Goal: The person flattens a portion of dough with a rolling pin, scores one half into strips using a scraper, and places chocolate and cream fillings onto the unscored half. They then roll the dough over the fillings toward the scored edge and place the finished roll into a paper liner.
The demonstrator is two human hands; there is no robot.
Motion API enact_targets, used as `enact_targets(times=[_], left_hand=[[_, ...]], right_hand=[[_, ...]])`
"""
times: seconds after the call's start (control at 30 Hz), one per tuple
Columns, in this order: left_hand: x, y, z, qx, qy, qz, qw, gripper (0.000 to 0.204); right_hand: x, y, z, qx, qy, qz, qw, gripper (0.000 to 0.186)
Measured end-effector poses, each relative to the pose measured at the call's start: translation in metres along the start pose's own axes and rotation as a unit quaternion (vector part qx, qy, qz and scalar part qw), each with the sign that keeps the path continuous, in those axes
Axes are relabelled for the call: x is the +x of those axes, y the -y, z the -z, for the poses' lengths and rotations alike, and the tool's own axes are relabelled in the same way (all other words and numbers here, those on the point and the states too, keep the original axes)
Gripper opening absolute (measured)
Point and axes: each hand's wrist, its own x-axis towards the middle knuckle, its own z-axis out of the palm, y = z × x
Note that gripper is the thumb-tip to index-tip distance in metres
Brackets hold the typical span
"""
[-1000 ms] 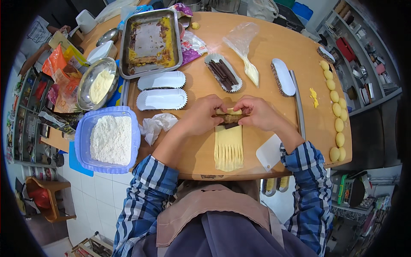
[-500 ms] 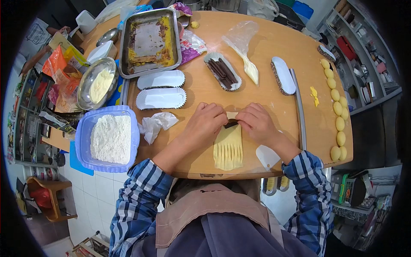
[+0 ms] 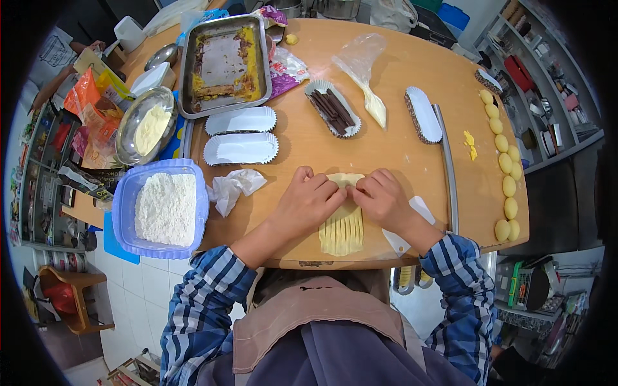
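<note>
A flat strip of pale dough [image 3: 341,237] lies before me, its near end cut into several narrow slits. My left hand [image 3: 309,198] pinches the dough from the left, around its upper middle. From the right, my right hand [image 3: 385,201] pinches it close by, the fingertips of both hands almost meeting. Beyond the fingers shows the far end of the dough, uncut; no dark filling is visible there. A white dough scraper [image 3: 421,209] lies partly under my right forearm. Farther off, dark chocolate sticks [image 3: 333,110] fill a fluted paper case.
A piping bag [image 3: 374,108], paper cases [image 3: 240,148] and a crumpled paper [image 3: 235,190] lie around. Left stand a purple tub [image 3: 121,215] of flour, a metal bowl [image 3: 129,132] and a smeared tray [image 3: 187,71]. Right are a metal rod [image 3: 450,180] and dough balls [image 3: 502,143].
The dark piece that showed between my fingers is now covered by dough. Both hands have shifted slightly toward me, and more of the dough's far end shows.
</note>
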Motion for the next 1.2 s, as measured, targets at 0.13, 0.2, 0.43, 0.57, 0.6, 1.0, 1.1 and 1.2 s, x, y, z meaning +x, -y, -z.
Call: enact_targets(times=[0.13, 0.2, 0.43, 0.57, 0.6, 1.0, 1.1, 1.2], left_hand=[[-0.009, -0.004, 0.002, 0.007, 0.001, 0.005, 1.0, 0.024], [-0.012, -0.007, 0.006, 0.013, 0.003, 0.012, 1.0, 0.025], [-0.026, -0.008, 0.009, 0.035, 0.049, 0.021, 0.998, 0.033], [-0.031, -0.01, 0.011, 0.043, 0.075, 0.021, 0.996, 0.039], [-0.033, -0.011, 0.01, 0.048, 0.086, 0.022, 0.995, 0.041], [-0.045, -0.021, 0.026, -0.05, 0.214, 0.065, 0.973, 0.072], [-0.046, -0.021, 0.026, -0.065, 0.216, 0.065, 0.972, 0.075], [-0.042, -0.022, 0.028, -0.066, 0.215, 0.062, 0.972, 0.075]], right_hand=[[-0.003, 0.008, 0.001, -0.029, 0.02, -0.009, 0.999, 0.022], [-0.004, 0.012, 0.001, -0.034, 0.028, -0.013, 0.999, 0.023], [-0.01, 0.019, 0.002, -0.031, 0.051, -0.033, 0.998, 0.027], [-0.013, 0.022, 0.004, -0.04, 0.06, -0.036, 0.997, 0.028], [-0.014, 0.024, 0.004, -0.039, 0.06, -0.036, 0.997, 0.028], [-0.023, 0.032, 0.009, -0.014, 0.067, -0.106, 0.992, 0.03], [-0.025, 0.033, 0.009, -0.016, 0.077, -0.104, 0.991, 0.03], [-0.025, 0.034, 0.011, -0.02, 0.076, -0.105, 0.991, 0.03]])
